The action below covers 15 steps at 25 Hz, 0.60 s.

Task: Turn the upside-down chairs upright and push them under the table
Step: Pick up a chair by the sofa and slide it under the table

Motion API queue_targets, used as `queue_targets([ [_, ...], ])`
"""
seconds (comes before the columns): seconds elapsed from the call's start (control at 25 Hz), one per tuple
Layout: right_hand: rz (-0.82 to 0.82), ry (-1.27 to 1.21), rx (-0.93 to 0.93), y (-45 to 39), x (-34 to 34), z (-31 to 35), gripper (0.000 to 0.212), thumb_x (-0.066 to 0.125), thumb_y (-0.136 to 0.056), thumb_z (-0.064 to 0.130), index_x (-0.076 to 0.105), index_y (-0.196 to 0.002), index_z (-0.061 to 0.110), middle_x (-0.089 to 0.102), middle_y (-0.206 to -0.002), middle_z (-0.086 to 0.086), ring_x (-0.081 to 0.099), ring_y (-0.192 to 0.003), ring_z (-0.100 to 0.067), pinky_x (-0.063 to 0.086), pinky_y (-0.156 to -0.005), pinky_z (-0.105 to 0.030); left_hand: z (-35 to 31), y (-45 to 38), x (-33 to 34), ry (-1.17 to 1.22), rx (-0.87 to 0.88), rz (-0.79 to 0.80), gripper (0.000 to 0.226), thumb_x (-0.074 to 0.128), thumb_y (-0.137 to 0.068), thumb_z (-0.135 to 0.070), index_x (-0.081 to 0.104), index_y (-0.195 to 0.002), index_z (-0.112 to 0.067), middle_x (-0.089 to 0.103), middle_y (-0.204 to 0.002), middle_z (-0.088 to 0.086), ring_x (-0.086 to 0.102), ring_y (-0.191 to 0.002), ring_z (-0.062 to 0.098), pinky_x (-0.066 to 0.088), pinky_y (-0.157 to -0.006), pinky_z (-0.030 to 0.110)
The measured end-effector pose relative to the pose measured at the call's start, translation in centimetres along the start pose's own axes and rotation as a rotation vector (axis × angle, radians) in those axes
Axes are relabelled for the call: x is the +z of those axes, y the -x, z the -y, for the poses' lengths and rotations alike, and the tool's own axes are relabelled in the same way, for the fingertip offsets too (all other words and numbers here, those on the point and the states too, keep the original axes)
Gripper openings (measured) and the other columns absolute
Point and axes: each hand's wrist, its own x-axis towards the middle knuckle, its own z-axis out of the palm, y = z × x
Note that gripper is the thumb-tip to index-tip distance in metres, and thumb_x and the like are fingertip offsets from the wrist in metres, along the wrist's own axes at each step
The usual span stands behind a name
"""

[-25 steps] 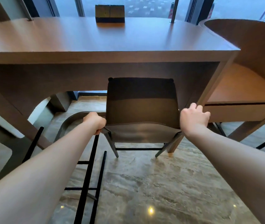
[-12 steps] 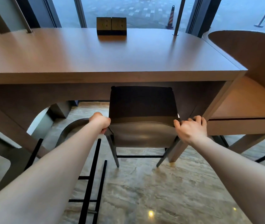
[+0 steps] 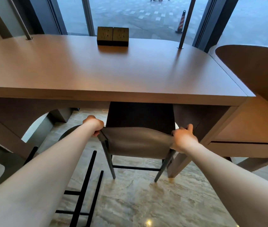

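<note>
Both forearms enter from the bottom edge. The left hand (image 3: 94, 126) curls its fingers round the left top corner of the backrest of the upright chair (image 3: 138, 141); the right hand (image 3: 183, 139) clasps the right corner, fingertips hidden behind it. The seat lies mostly concealed beneath the table (image 3: 97, 71). Beyond, a socket block (image 3: 112, 36) stands on the tabletop.

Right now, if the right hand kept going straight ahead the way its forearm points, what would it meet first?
Probably the table's right side panel: the right hand, its grip on the chair backrest corner, points forward and under the tabletop, close to that panel. Depth is unclear.
</note>
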Motion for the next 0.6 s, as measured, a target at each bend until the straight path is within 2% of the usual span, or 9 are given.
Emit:
queue_targets([
  [0.08,-0.067,0.008,0.039,-0.2,0.3,0.9,0.010,0.063,-0.088,0.008,0.059,-0.097,0.012,0.050,-0.126,-0.013,0.009,-0.142,-0.043,0.047,-0.070,-0.040,-0.4,-0.3,-0.1,0.043,-0.021,0.012,0.037,0.049,-0.097,-0.007,0.044,-0.132,0.000,0.054,-0.092,0.020,0.054,-0.065,0.029,0.046,-0.056,0.032],
  [0.16,-0.120,-0.025,0.003,-0.3,0.6,0.7,0.016,0.064,-0.086,0.007,0.058,-0.101,0.012,0.050,-0.123,-0.012,0.015,-0.139,-0.042,0.047,-0.067,-0.038,-0.4,-0.1,-0.4,0.062,-0.031,0.000,0.031,0.050,-0.097,-0.009,0.046,-0.127,-0.001,0.055,-0.101,0.020,0.057,-0.071,0.028,0.051,-0.064,0.031],
  [0.2,-0.161,-0.066,-0.051,-0.4,0.8,0.2,0.027,0.066,-0.085,0.011,0.057,-0.111,0.014,0.046,-0.128,-0.010,0.019,-0.136,-0.038,0.049,-0.066,-0.038,-0.3,0.0,-0.5,0.062,-0.036,-0.005,0.028,0.051,-0.097,-0.011,0.048,-0.123,-0.001,0.058,-0.109,0.020,0.060,-0.067,0.026,0.054,-0.059,0.027],
  [0.24,-0.222,-0.129,-0.113,-0.6,1.1,-0.6,0.041,0.068,-0.084,0.016,0.053,-0.122,0.017,0.039,-0.134,-0.009,0.023,-0.133,-0.035,0.051,-0.066,-0.037,-0.2,0.1,-0.6,0.053,-0.039,-0.015,0.025,0.053,-0.096,-0.014,0.052,-0.118,-0.002,0.061,-0.114,0.020,0.061,-0.058,0.023,0.052,-0.047,0.024],
  [0.32,-0.365,-0.353,-0.179,-0.7,1.9,-2.4,0.060,0.075,-0.081,0.024,0.045,-0.134,0.021,0.028,-0.141,-0.004,0.031,-0.129,-0.030,0.056,-0.076,-0.041,-0.1,0.0,-0.8,0.086,-0.056,-0.036,0.021,0.057,-0.094,-0.016,0.060,-0.108,0.000,0.068,-0.113,0.021,0.060,-0.040,0.020,0.042,-0.031,0.019],
  [0.4,-0.380,-0.711,-0.108,-1.1,2.4,-3.8,0.071,0.081,-0.078,0.023,0.042,-0.136,0.020,0.035,-0.137,-0.005,0.040,-0.122,-0.025,0.050,-0.087,-0.038,-0.6,0.0,-1.0,0.183,-0.099,-0.035,0.020,0.060,-0.093,-0.014,0.062,-0.106,0.001,0.070,-0.110,0.022,0.063,-0.042,0.022,0.044,-0.029,0.021],
  [0.44,-0.351,-0.854,-0.071,-1.5,2.5,-4.2,0.070,0.083,-0.077,0.020,0.043,-0.135,0.018,0.045,-0.128,-0.005,0.047,-0.113,-0.023,0.047,-0.085,-0.034,-1.0,-0.1,-1.1,0.215,-0.118,-0.033,0.022,0.061,-0.094,-0.012,0.061,-0.111,0.002,0.069,-0.110,0.022,0.065,-0.046,0.024,0.047,-0.029,0.024],
  [0.52,-0.326,-0.976,-0.004,-2.5,2.3,-4.7,0.057,0.083,-0.078,0.016,0.050,-0.125,0.013,0.058,-0.110,-0.003,0.056,-0.097,-0.020,0.044,-0.079,-0.030,-1.5,-0.1,-1.1,0.236,-0.131,-0.039,0.029,0.062,-0.094,-0.008,0.058,-0.120,0.003,0.068,-0.112,0.022,0.066,-0.049,0.026,0.053,-0.034,0.028],
  [0.6,-0.348,-0.984,0.034,-3.3,1.9,-5.0,0.041,0.082,-0.079,0.016,0.057,-0.112,0.014,0.065,-0.101,-0.004,0.059,-0.090,-0.019,0.043,-0.077,-0.029,-2.0,-0.4,-1.1,0.227,-0.107,-0.045,0.033,0.061,-0.094,-0.007,0.055,-0.125,0.002,0.068,-0.113,0.020,0.064,-0.039,0.022,0.054,-0.036,0.027],
])
